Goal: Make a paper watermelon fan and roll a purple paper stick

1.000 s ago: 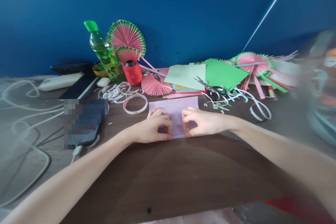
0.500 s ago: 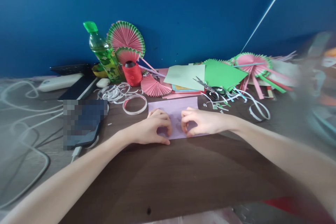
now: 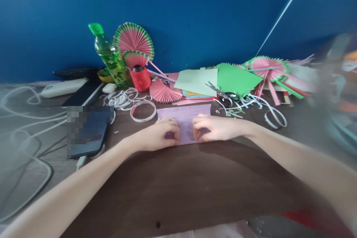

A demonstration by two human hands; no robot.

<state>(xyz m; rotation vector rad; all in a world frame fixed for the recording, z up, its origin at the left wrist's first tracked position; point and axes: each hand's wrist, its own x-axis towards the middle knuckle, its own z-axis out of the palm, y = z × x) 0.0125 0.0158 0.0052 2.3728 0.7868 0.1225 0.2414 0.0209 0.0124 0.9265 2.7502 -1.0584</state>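
Note:
A sheet of purple paper (image 3: 186,121) lies on the dark table, its near edge lifted slightly between my hands. My left hand (image 3: 164,134) pinches that near edge on the left, thumb and fingers together. On the right, my right hand (image 3: 208,128) pinches the same edge with curled fingers. A roll of tape (image 3: 143,111) lies just left of the paper. Behind the paper are a pale green sheet (image 3: 192,81) and a pink folded fan (image 3: 164,92). Scissors (image 3: 223,95) rest on the sheets to the back right.
A green bottle (image 3: 110,57) and a red thread spool (image 3: 140,79) stand at the back left. A phone (image 3: 92,134) with cables lies on the left. Paper scraps (image 3: 232,113) and pink-green fans (image 3: 269,68) are at the right, before the blue wall.
My left thumb has closed in toward the fingers at the paper's near edge. That edge has moved slightly away from me and looks raised. My right hand has barely moved.

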